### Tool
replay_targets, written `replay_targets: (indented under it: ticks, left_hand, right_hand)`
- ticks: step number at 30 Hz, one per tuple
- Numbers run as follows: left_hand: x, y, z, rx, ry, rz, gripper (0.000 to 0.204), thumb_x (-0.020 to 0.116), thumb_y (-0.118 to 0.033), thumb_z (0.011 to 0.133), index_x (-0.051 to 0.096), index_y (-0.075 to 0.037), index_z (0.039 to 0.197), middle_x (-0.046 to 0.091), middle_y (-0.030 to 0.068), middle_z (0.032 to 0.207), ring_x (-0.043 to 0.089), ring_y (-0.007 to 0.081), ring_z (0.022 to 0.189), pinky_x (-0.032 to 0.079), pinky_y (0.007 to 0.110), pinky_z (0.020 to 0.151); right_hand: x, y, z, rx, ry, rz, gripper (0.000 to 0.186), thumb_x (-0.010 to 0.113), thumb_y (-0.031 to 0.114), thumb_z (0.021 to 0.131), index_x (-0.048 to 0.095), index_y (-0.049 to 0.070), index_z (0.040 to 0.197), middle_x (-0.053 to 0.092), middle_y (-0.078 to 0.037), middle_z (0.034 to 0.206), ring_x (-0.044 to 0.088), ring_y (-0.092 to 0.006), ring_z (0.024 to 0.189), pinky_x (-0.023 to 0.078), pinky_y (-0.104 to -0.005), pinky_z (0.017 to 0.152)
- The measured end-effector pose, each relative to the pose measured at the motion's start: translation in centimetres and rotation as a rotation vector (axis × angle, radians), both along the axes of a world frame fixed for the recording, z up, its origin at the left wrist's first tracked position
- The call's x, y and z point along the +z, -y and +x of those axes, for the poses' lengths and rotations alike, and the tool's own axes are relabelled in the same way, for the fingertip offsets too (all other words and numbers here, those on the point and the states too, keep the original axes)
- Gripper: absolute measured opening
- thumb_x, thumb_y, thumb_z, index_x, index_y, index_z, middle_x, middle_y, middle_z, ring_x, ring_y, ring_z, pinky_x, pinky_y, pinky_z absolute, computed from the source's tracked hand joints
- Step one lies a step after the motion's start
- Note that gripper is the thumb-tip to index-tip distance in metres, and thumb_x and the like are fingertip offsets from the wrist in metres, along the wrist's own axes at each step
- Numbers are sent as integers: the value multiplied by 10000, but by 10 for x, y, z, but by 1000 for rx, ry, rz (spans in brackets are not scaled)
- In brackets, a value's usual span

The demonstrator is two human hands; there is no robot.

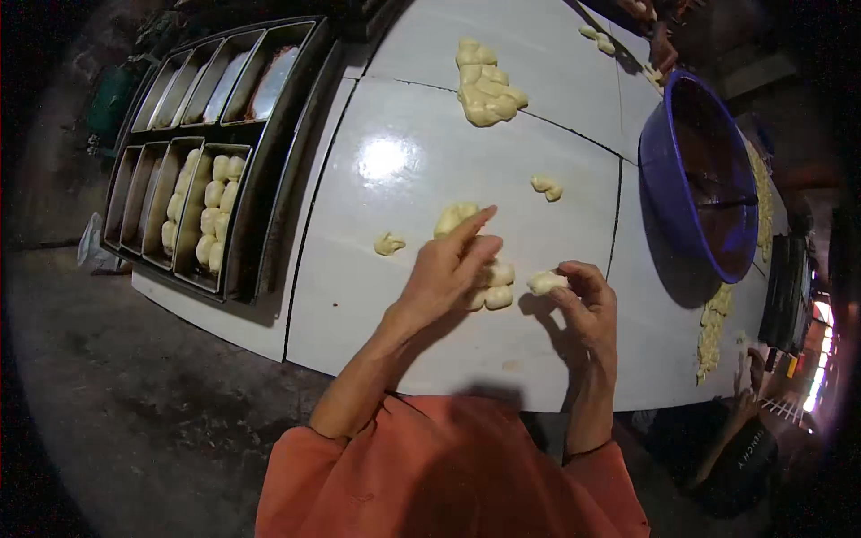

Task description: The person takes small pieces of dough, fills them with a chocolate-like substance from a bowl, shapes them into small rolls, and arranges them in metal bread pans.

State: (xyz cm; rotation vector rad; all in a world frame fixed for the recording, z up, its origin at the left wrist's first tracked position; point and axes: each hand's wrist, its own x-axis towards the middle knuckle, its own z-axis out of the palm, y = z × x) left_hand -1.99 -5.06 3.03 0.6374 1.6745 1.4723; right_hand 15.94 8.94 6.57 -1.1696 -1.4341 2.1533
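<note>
In my right hand [592, 309] a small pale dough ball [543, 283] is pinched between thumb and fingers, just above the table. My left hand [435, 276] reaches over the table with its fingers apart. It partly covers a cluster of shaped dough balls [499, 289]. Past its fingertips lies a larger lump of dough [454, 216]; whether they touch it I cannot tell. To the left sits a little dough scrap [388, 244], and a twisted dough piece [546, 187] rests farther off. A big heap of dough pieces [489, 90] lies toward the far side.
At left stands a set of metal loaf pans [256, 143]; two hold rows of dough balls [218, 211]. A purple basin [668, 179] stands at right, beside strips of dough [715, 332]. Another person [740, 462] is at the lower right, and other hands [662, 49] show at the upper right.
</note>
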Motion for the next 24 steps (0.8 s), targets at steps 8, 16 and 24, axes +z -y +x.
replay_targets:
  ticks: [8, 16, 24]
  left_hand:
    - [-22, 27, -30, 254, -376, -211, 339, 700, -198, 935, 674, -34, 1231, 734, 159, 1044, 732, 272, 853, 573, 351, 773]
    - [-12, 11, -38, 8, -686, -229, 769, 690, -121, 866, 334, -24, 1540, 611, 222, 1301, 608, 365, 1188, 492, 452, 1015]
    - [-11, 9, -48, -133, -517, -318, 703, 591, -210, 960, 286, -75, 1579, 650, 253, 1219, 633, 400, 1100, 494, 457, 949]
  right_hand:
    - [-16, -10, -7, 519, 386, 804, 282, 709, 190, 896, 685, -8, 1095, 663, -161, 1110, 694, -241, 942, 553, -376, 817]
    - [-39, -7, -107, 572, 173, 1220, 340, 679, 186, 905, 658, 16, 1198, 599, -187, 1253, 609, -339, 1143, 499, -419, 953]
    - [-54, -22, -120, 603, 81, 388, 154, 625, 136, 943, 614, 22, 1046, 627, -69, 990, 592, -149, 921, 522, -318, 856]
